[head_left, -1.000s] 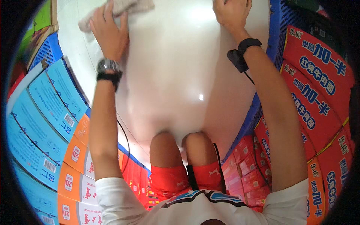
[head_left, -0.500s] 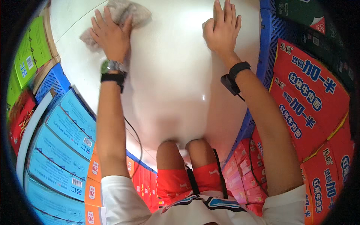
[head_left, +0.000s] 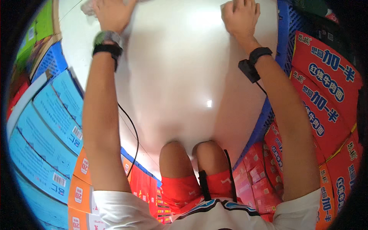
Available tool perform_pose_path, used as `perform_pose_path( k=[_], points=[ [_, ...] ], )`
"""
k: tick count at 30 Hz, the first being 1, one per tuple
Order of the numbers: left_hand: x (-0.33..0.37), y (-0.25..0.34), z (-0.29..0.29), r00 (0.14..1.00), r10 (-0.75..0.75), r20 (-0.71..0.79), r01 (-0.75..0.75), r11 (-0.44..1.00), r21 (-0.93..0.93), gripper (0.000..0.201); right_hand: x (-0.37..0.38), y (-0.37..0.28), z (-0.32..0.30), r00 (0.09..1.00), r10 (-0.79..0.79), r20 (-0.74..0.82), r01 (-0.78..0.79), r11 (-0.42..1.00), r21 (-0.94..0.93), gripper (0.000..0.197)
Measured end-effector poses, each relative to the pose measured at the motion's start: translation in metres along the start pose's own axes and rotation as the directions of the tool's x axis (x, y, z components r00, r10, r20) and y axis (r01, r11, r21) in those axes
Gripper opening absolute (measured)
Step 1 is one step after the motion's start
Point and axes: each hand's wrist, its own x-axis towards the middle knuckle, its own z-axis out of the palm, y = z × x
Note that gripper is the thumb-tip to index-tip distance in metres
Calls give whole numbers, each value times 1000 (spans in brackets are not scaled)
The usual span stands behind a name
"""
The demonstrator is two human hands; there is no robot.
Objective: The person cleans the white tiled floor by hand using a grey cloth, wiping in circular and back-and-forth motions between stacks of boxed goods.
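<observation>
My left hand (head_left: 114,16) reaches to the upper left, resting on a crumpled greyish cloth (head_left: 88,8) on a glossy white surface (head_left: 168,69). Its fingers stretch forward over the cloth, their tips cut off by the picture's upper edge. Only small parts of the cloth show beside the hand. At the upper right, my right hand (head_left: 242,18) leans on the same surface, holding nothing that I can see. Its fingers point forward and are partly cut off at the top. Both wrists wear black straps, with a small black box on the right one.
Blue cartons (head_left: 42,153) and orange cartons (head_left: 79,194) are stacked at the left. Large red cartons (head_left: 326,88) line the right, beside a blue plastic pallet edge (head_left: 283,42). My knees (head_left: 174,157) rest on the white surface. A thin black cable (head_left: 135,128) hangs by my left arm.
Both hands now sit nearer the upper edge of the view. The cloth has moved that way with my left hand and is mostly out of the picture. My right hand appears slightly farther right.
</observation>
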Motion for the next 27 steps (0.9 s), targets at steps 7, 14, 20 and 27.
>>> perform_pose_path(
  k=[7, 14, 20, 27],
  points=[
    [-201, -12, -51, 999, 5, 39, 0, 991, -135, 94, -4, 2, -1, 1000, 9, -7, -10, 1000, -13, 68],
    [-220, -25, -68, 984, -80, 159, 93, 993, -74, 93, -4, -3, -1, 1000, 11, -4, -11, 999, 40, 70],
    [-84, -62, -14, 999, 52, -18, -52, 999, 8, 84, 3, 10, -9, 1000, -1, 0, 1, 999, 51, 71],
    [86, -133, 31, 980, 101, -171, -74, 984, 160, 112, 0, 9, -7, 1000, -1, 17, 0, 998, 57, 71]
  ],
)
